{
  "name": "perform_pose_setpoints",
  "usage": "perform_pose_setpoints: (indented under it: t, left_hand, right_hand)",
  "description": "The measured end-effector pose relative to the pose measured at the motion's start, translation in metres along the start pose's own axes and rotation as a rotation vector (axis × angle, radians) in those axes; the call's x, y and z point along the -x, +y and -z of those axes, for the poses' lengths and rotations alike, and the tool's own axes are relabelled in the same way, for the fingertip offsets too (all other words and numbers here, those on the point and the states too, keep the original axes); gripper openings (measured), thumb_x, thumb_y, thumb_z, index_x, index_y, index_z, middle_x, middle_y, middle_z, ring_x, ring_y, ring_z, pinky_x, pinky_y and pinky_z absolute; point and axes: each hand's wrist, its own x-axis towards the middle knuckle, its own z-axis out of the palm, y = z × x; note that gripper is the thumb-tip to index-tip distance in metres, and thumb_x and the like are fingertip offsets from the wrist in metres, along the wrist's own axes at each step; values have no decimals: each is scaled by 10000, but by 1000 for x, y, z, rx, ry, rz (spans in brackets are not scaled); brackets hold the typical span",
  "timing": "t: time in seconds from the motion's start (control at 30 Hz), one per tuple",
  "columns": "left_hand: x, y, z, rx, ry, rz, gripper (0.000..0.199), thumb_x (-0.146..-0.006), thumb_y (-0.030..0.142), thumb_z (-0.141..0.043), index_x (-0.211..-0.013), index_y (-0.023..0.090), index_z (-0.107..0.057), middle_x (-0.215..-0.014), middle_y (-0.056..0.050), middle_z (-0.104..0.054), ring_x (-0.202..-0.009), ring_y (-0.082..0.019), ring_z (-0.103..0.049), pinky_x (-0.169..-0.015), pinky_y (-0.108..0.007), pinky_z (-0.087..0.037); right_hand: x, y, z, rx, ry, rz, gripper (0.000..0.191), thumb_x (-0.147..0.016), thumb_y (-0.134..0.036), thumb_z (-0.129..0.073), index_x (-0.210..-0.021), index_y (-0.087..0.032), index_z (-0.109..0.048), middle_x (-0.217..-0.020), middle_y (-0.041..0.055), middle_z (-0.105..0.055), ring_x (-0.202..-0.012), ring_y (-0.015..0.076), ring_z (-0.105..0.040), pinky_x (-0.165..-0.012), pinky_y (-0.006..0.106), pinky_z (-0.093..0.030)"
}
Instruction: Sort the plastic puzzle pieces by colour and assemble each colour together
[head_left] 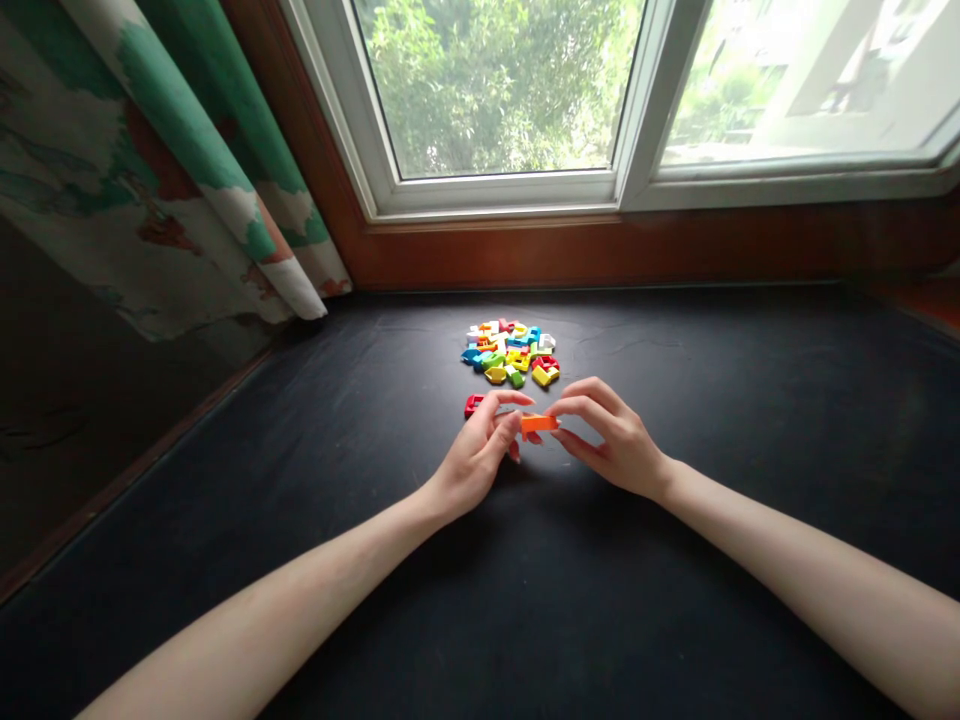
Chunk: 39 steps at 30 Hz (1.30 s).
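An orange plastic piece (538,423) is held between both hands above the black surface. My left hand (480,450) grips its left end, with the thumb and fingers closed on it. The fingertips of my right hand (615,440) pinch the right end. Just behind my left hand lies a red piece (472,405), partly covered by the fingers. Farther back, a pile of small coloured plastic pieces (517,358) in yellow, green, blue, red, white and orange rests on the surface.
The black surface (480,620) runs back to a wooden sill (495,255) under a white-framed window (510,190). A patterned curtain (225,200) hangs down at the left and reaches the surface's back left edge.
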Motion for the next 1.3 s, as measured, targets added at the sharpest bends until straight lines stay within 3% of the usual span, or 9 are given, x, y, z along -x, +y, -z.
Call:
perform_pose_setpoints:
  t: [0.17, 0.37, 0.57, 0.77, 1.3]
  left_hand:
    - [1, 2, 5, -221, 64, -151, 356, -930, 507, -570, -1117, 207, -530, -1143, -106, -638, -890, -193, -618, -688, -278, -494]
    - [1, 1, 12, -491, 44, -287, 332, -876, 392, -689, -1131, 215, -570, -1096, -79, -636, -838, -177, -590, -676, -278, -473]
    - [0, -2, 12, -518, 29, -316, 201, -902, 273, -658, -1074, 190, -594, -982, -57, -659, -795, -158, -595, -653, -256, -476]
    - [0, -1, 11, -508, 38, -334, 173, -895, 182, -639, -1063, 176, -596, -1006, -63, -664, -794, -142, -594, -653, -233, -487]
    - [-1, -1, 10, -498, 40, -340, 188, -863, 144, -650, -1045, 170, -612, -987, -57, -677, -790, -139, -610, -633, -220, -487]
  right_hand:
    - [0, 1, 1, -11, 8, -43, 109, -960, -211, -540, -1061, -250, -556, -1008, 81, -570, -931, 231, -604, -809, 366, -538]
    - [2, 3, 0, -36, -16, -63, 107, -964, -214, -533, -1066, -244, -537, -1016, 82, -562, -927, 228, -593, -810, 354, -521]
    - [2, 4, -1, -45, -33, -51, 98, -966, -216, -531, -1062, -238, -529, -1005, 79, -558, -917, 224, -586, -798, 344, -514]
    - [1, 5, -2, -47, -33, -28, 105, -952, -194, -549, -1052, -220, -525, -1005, 84, -555, -933, 222, -586, -809, 338, -516]
    - [1, 4, -2, -45, -73, -27, 173, -905, -133, -557, -1046, -223, -511, -988, 76, -559, -891, 215, -586, -744, 323, -528]
